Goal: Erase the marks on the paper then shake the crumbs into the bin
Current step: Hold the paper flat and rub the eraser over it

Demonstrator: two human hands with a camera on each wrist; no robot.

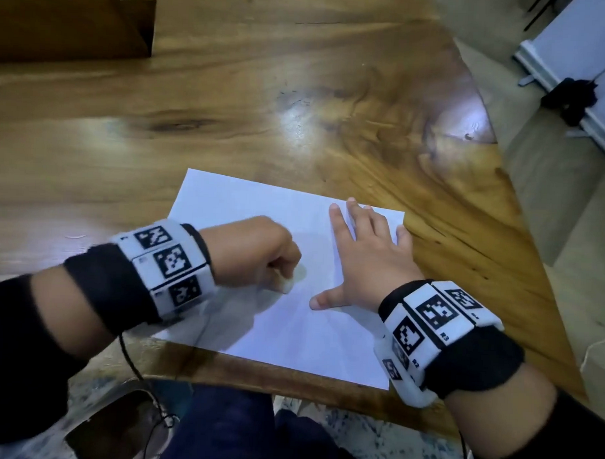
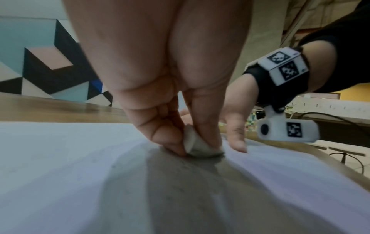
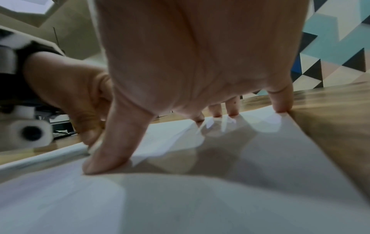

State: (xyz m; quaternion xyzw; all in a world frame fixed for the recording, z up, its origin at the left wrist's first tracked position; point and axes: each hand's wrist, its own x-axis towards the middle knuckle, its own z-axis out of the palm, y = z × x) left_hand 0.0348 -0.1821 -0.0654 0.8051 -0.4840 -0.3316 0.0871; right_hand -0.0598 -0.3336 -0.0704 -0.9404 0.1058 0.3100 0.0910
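Note:
A white sheet of paper (image 1: 247, 210) lies near the front edge of the wooden table (image 1: 230, 106). My left hand (image 1: 259, 252) is curled round a small white eraser (image 2: 197, 146), pinched between thumb and fingers and pressed onto the paper (image 2: 70, 158) near its middle. My right hand (image 1: 365, 259) lies flat on the sheet's right part, fingers spread and straight, thumb pointing left; its little finger (image 3: 281, 102) sits at the paper's right edge (image 3: 260, 142). Any marks on the sheet are too faint to make out.
A brown cardboard box (image 1: 72, 18) stands at the table's far left. The table edge (image 1: 501, 202) runs diagonally at the right, with floor beyond and a white board frame (image 1: 573, 84) lying there. A cable (image 1: 135, 367) hangs from my left wrist past my lap.

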